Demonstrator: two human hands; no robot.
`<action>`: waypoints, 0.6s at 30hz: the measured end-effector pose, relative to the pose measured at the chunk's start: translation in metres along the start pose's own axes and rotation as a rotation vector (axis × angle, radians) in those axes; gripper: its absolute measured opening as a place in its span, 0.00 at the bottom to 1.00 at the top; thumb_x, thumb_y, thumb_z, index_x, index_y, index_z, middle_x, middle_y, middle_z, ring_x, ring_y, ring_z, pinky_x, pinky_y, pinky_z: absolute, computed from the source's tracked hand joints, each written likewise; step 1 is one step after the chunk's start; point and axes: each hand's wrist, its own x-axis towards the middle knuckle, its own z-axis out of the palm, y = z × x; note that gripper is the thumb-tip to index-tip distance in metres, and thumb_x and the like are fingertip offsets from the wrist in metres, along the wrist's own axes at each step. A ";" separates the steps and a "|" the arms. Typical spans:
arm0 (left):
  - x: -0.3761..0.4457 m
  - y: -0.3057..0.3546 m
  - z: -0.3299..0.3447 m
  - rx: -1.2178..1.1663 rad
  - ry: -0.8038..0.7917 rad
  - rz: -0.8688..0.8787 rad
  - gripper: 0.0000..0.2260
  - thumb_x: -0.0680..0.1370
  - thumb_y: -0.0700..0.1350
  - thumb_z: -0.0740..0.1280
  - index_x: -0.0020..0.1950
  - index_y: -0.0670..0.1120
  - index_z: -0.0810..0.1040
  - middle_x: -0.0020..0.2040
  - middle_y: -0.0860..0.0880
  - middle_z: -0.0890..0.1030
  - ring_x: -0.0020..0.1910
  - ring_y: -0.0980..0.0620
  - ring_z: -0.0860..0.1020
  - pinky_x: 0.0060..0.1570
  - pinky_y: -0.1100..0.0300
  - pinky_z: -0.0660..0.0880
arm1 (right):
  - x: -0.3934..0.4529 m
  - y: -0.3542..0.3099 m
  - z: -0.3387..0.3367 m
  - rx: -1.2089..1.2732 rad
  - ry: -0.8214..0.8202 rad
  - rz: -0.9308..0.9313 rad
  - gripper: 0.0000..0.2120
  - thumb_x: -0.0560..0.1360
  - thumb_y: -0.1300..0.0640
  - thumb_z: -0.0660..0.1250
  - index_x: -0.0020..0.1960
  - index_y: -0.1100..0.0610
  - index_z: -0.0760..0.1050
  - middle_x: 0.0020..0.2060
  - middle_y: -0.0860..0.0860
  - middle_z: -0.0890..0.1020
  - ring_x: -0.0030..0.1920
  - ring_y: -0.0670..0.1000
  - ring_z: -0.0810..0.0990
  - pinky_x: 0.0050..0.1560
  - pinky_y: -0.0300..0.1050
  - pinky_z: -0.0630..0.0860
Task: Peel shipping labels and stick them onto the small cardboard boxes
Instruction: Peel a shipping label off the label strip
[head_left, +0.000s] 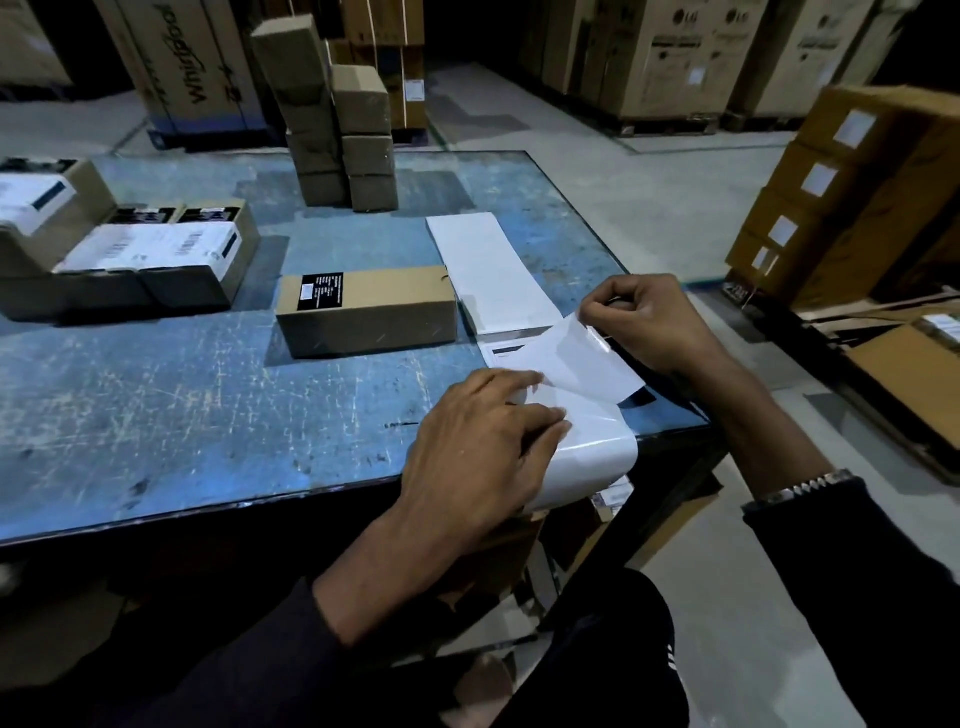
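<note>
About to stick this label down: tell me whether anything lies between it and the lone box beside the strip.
Nothing visible does. The right hand pinches the half-peeled white shipping label, the left hand presses the white backing strip, and only bare blue tabletop separates the label from the small brown cardboard box.

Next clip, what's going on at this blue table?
A person is peeling a shipping label off its backing strip. The right hand pinches the label's lifted corner, while the left hand presses the strip flat at the edge of the blue table. A small cardboard box lies just beyond, carrying only a black sticker. Labelled boxes sit at far left, a plain stack behind.
</note>
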 end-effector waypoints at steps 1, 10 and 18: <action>0.000 0.001 0.000 -0.005 -0.001 -0.008 0.11 0.83 0.57 0.69 0.60 0.56 0.89 0.63 0.54 0.85 0.64 0.52 0.79 0.58 0.55 0.76 | 0.003 -0.001 0.000 -0.003 0.005 0.008 0.05 0.77 0.64 0.73 0.43 0.64 0.84 0.23 0.44 0.74 0.26 0.43 0.68 0.30 0.38 0.67; 0.003 0.006 -0.003 -0.029 0.007 -0.014 0.12 0.82 0.58 0.70 0.57 0.55 0.89 0.55 0.58 0.87 0.54 0.55 0.82 0.54 0.56 0.78 | 0.022 0.005 0.001 0.079 0.045 0.167 0.06 0.79 0.55 0.69 0.44 0.54 0.80 0.30 0.49 0.75 0.27 0.46 0.71 0.31 0.39 0.66; 0.046 -0.031 -0.019 -0.001 -0.124 -0.042 0.32 0.71 0.66 0.74 0.70 0.53 0.75 0.63 0.52 0.75 0.62 0.50 0.74 0.60 0.47 0.76 | 0.023 0.015 -0.002 0.090 0.016 0.135 0.06 0.81 0.55 0.66 0.45 0.51 0.78 0.32 0.45 0.73 0.34 0.48 0.68 0.36 0.45 0.62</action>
